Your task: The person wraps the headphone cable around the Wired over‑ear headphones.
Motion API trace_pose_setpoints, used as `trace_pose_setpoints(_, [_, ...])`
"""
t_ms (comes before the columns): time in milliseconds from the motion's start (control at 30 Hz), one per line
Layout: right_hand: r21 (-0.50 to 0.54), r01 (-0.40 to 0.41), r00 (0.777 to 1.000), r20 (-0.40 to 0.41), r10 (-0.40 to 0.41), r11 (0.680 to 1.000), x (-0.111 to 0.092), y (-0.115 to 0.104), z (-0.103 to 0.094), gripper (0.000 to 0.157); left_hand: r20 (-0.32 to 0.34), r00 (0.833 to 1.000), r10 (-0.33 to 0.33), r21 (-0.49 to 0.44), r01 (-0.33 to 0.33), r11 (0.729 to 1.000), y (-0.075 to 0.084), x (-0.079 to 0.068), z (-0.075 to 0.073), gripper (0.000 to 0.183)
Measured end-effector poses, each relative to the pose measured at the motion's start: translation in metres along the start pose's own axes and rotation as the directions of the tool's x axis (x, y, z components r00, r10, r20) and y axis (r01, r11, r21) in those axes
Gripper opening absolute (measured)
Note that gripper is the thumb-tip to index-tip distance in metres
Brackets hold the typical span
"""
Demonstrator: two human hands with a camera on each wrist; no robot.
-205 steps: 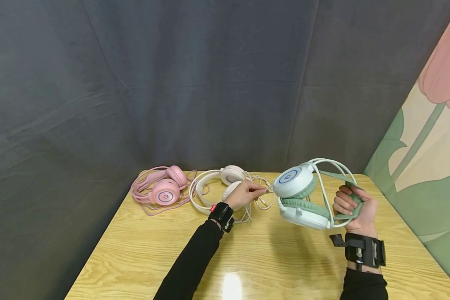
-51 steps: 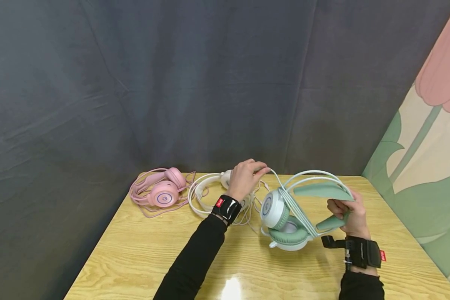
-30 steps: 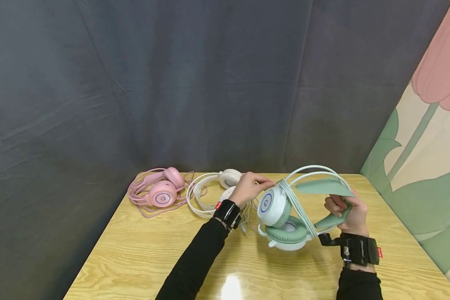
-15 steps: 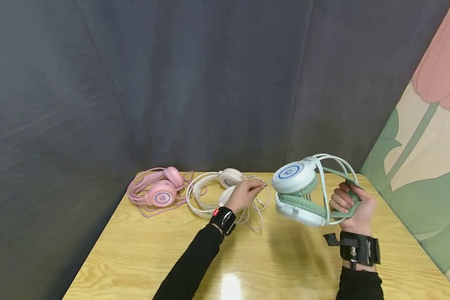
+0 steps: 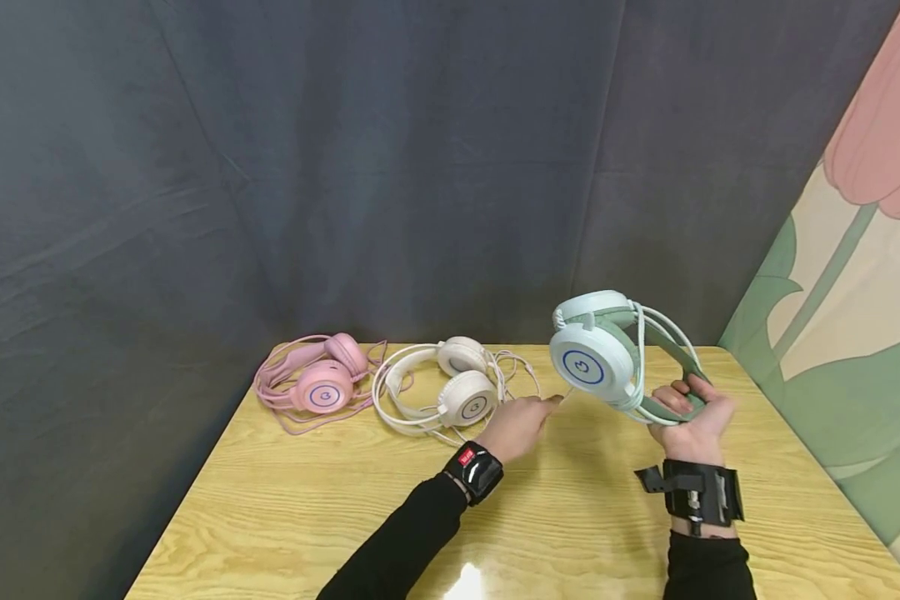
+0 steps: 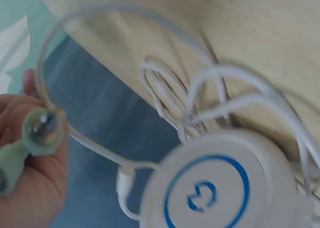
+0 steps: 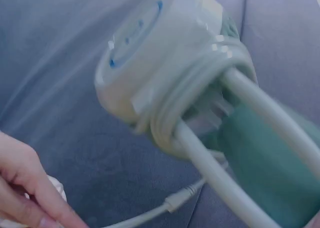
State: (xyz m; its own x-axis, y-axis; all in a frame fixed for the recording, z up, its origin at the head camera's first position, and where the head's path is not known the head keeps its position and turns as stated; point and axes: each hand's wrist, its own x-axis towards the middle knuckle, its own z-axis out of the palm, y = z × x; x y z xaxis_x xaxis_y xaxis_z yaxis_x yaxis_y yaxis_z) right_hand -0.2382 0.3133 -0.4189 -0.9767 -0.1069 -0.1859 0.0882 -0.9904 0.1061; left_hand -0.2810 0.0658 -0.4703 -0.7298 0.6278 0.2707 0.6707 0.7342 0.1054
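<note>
My right hand (image 5: 693, 421) grips the green padded headband of a pale green headset (image 5: 588, 358), held above the table. Both of its ear cups face left, the near one showing a blue ring logo. Several turns of its cable (image 7: 175, 97) are wound round the headband wires beside a cup. My left hand (image 5: 517, 425) pinches the loose length of this cable (image 5: 567, 393), left of and below the cups. A pale green plug (image 6: 42, 133) with a shiny metal tip shows against that hand in the left wrist view. A white headset (image 5: 468, 396) lies just behind my left hand.
On the wooden table (image 5: 307, 508), a pink headset (image 5: 326, 387) with its cable lies at the back left. The white headset's loose cable (image 5: 521, 362) spreads to its right. A dark curtain (image 5: 420, 183) hangs behind, and a flower-patterned panel (image 5: 855, 358) stands at the right.
The headset swung down-left, then back, and now tilts upward with its logo facing me. My left hand circled up and over with the cable, then dropped lower, uncovering the white headset.
</note>
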Motion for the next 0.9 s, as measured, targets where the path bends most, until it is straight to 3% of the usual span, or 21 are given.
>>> trace_pose_setpoints(133, [-0.033,0.14,0.988,-0.062,-0.142,0.99,0.002,0.005,-0.001,0.012,0.009,1.0,0.025,0.066,-0.026,0.998,0.019,-0.001,0.002,0.044])
trace_pose_setpoints(300, [-0.042,0.27,0.956,-0.107,-0.273,0.962,0.005,0.015,-0.001,0.017,0.004,0.999,0.052,0.103,-0.052,0.993,0.039,0.0,0.002,0.036])
trace_pose_setpoints(533, [-0.106,0.368,0.917,-0.122,-0.379,0.924,0.009,0.024,-0.002,0.025,0.014,0.998,0.058,0.099,-0.06,0.993,0.053,0.0,0.001,0.033])
trace_pose_setpoints(767, [-0.247,0.507,0.84,-0.074,-0.538,0.826,0.012,0.028,-0.001,0.033,-0.037,0.995,0.094,0.073,-0.091,0.993,0.053,-0.004,-0.007,0.031])
trace_pose_setpoints(900, [-0.29,0.558,0.803,-0.05,-0.595,0.778,0.013,0.03,0.0,0.034,-0.051,0.995,0.088,0.097,-0.082,0.992,0.053,-0.009,-0.011,0.015])
